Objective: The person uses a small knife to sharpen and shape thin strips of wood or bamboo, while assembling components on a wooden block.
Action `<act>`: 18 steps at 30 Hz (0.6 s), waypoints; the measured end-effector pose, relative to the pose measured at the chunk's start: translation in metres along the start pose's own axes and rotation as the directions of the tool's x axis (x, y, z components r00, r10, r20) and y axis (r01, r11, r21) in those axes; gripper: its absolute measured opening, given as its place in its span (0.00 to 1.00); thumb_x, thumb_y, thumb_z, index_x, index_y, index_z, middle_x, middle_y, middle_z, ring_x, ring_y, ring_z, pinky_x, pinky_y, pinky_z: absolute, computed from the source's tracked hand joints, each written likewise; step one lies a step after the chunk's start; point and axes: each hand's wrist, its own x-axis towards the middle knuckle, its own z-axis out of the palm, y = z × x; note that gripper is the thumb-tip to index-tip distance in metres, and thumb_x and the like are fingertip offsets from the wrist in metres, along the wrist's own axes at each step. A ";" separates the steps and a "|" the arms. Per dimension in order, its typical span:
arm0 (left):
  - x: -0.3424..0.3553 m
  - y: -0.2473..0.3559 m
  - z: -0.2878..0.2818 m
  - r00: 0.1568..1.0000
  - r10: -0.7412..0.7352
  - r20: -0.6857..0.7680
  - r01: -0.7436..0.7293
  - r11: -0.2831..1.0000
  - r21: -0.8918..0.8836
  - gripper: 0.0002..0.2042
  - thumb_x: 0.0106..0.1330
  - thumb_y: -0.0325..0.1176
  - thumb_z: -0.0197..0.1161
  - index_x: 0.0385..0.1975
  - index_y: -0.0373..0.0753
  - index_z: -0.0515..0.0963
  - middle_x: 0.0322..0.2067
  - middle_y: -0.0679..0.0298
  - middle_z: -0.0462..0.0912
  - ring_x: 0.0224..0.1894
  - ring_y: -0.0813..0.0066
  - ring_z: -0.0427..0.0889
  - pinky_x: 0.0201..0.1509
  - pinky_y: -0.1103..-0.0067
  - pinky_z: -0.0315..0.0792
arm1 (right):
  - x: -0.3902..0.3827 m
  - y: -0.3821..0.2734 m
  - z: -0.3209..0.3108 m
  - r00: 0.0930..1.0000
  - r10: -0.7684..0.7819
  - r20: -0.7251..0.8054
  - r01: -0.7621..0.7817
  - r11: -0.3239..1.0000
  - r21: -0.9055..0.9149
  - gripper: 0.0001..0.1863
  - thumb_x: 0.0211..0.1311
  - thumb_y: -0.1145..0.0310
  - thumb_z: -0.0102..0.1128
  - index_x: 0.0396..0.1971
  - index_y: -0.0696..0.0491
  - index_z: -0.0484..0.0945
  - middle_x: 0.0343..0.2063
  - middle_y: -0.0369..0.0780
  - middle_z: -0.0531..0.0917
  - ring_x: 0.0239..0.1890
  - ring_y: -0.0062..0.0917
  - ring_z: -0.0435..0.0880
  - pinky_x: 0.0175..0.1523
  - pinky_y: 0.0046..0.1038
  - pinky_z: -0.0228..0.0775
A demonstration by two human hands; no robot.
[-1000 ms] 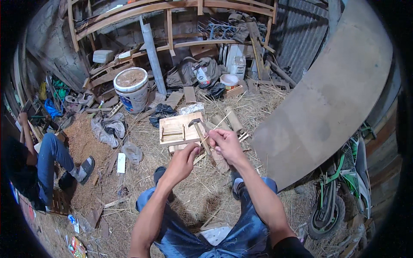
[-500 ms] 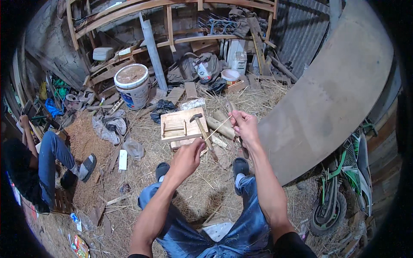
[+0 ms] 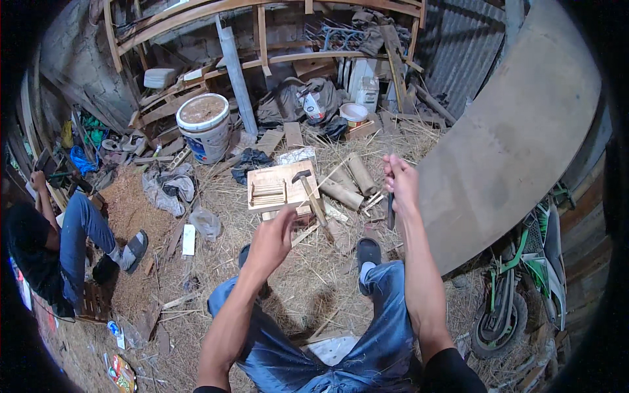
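Note:
My left hand (image 3: 270, 241) is closed, the fingers pinching a thin wooden stick (image 3: 335, 171) that slants up to the right. My right hand (image 3: 401, 182), to the right and apart from the stick, is closed round what looks like a knife (image 3: 391, 213). Its dark handle end shows below the fist; the blade is hard to make out. Beyond my left hand lies a light wooden board (image 3: 265, 175) with a small rack of thin sticks (image 3: 268, 192) on it. A hammer (image 3: 313, 202) leans on the board's right side, its head resting on top.
Cut bamboo pieces (image 3: 342, 191) lie right of the board on straw-covered ground. A large curved panel (image 3: 504, 144) and a green-and-white motorbike (image 3: 524, 262) stand at the right. At the far left sits another person (image 3: 39, 242). A white bucket (image 3: 204, 128) stands farther back.
My right hand has moved right and slightly up with the knife, away from the stick. My left hand has shifted a little left and keeps its pinch.

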 end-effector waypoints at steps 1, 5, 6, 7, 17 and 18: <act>0.002 0.001 -0.002 1.000 0.011 0.002 -0.011 1.000 0.003 0.08 0.66 0.28 0.50 0.42 0.37 0.72 0.29 0.49 0.80 0.32 0.45 0.79 0.34 0.64 0.72 | -0.004 -0.002 0.004 0.999 0.010 0.052 -0.009 1.000 -0.020 0.13 0.67 0.62 0.52 0.38 0.57 0.77 0.18 0.31 0.74 0.13 0.07 0.62 0.15 0.12 0.49; 0.002 0.001 0.000 0.998 -0.012 0.069 0.010 1.000 0.021 0.08 0.67 0.29 0.49 0.43 0.36 0.72 0.29 0.49 0.80 0.33 0.46 0.79 0.36 0.66 0.72 | -0.041 0.007 0.037 0.957 0.098 0.271 -0.067 0.990 -0.122 0.14 0.66 0.64 0.54 0.44 0.59 0.76 0.19 0.32 0.76 0.13 0.07 0.62 0.16 0.12 0.49; 0.003 0.001 0.001 0.995 -0.028 0.096 0.025 0.999 0.031 0.08 0.67 0.29 0.49 0.43 0.36 0.72 0.30 0.48 0.80 0.33 0.46 0.79 0.36 0.66 0.72 | -0.049 0.008 0.047 0.930 0.123 0.347 -0.083 0.988 -0.128 0.14 0.66 0.64 0.54 0.44 0.59 0.76 0.19 0.32 0.77 0.13 0.07 0.62 0.16 0.12 0.49; 0.004 0.006 0.002 0.994 -0.043 0.103 0.043 0.999 -0.003 0.09 0.67 0.29 0.49 0.43 0.36 0.72 0.30 0.48 0.80 0.33 0.46 0.79 0.36 0.66 0.72 | -0.054 0.009 0.052 0.898 0.143 0.416 -0.095 0.986 -0.134 0.14 0.65 0.65 0.54 0.44 0.59 0.76 0.19 0.33 0.77 0.13 0.07 0.62 0.16 0.12 0.49; 0.006 0.009 0.009 0.991 0.027 0.134 -0.004 0.985 -0.170 0.09 0.69 0.31 0.48 0.43 0.38 0.73 0.26 0.53 0.78 0.27 0.58 0.77 0.33 0.71 0.69 | -0.073 0.015 0.067 0.807 0.248 0.536 -0.152 0.964 -0.217 0.09 0.65 0.67 0.55 0.33 0.58 0.77 0.18 0.32 0.77 0.13 0.07 0.62 0.17 0.13 0.50; 0.007 0.008 0.008 0.987 0.011 0.160 0.020 0.982 -0.189 0.09 0.69 0.31 0.47 0.42 0.37 0.73 0.25 0.55 0.77 0.26 0.60 0.76 0.33 0.72 0.69 | -0.071 0.010 0.067 0.810 0.259 0.526 -0.151 0.959 -0.239 0.09 0.65 0.67 0.55 0.32 0.58 0.77 0.18 0.32 0.77 0.13 0.08 0.63 0.17 0.13 0.50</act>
